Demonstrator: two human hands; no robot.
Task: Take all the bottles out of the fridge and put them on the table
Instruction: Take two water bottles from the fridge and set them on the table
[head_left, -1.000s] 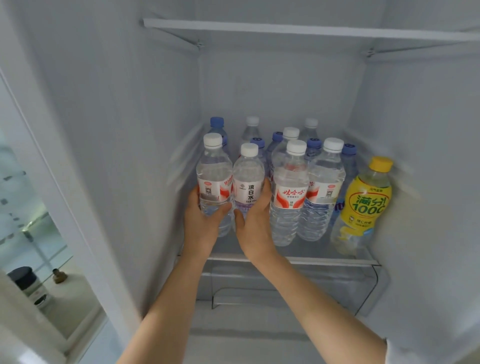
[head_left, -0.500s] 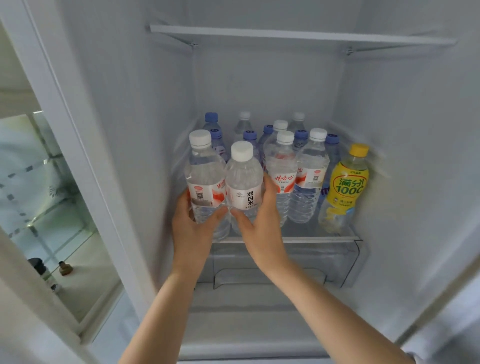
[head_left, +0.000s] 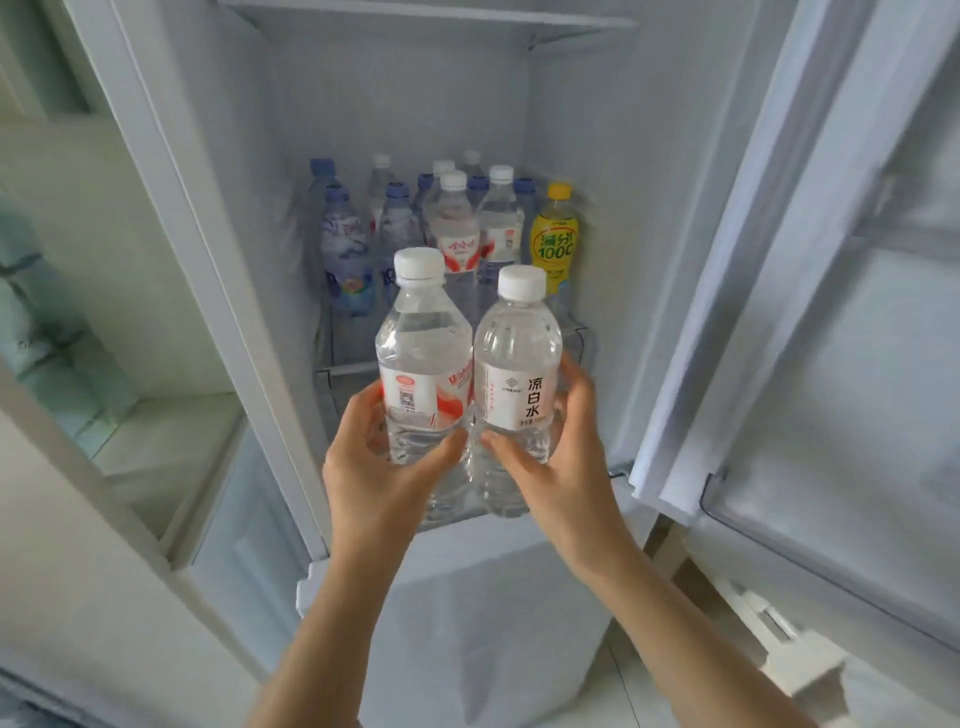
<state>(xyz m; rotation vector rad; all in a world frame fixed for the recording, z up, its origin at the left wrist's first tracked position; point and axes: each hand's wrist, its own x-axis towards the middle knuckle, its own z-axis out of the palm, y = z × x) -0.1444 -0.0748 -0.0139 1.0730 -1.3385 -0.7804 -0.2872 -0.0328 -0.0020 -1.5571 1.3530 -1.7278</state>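
Note:
My left hand (head_left: 379, 467) grips a clear water bottle with a red and white label (head_left: 423, 353). My right hand (head_left: 561, 457) grips a clear bottle with a white label (head_left: 517, 364). Both bottles are upright, side by side, touching, and held in front of the open fridge, clear of its shelf. Several more bottles stand on the fridge shelf (head_left: 337, 370) behind: blue-capped ones (head_left: 345, 249) at the left, white-capped ones (head_left: 457, 228) in the middle and a yellow bottle (head_left: 555, 239) at the right. The bottoms of the held bottles are partly covered by my fingers.
The open fridge door (head_left: 810, 291) stands at the right, its inner bins close to my right arm. A white fridge frame (head_left: 208, 270) runs down the left. A drawer front (head_left: 493, 597) lies below the shelf. No table is in view.
Both hands have pulled the two front bottles off the shelf and toward me, out of the fridge. The view has backed away, so the door and the lower fridge now show.

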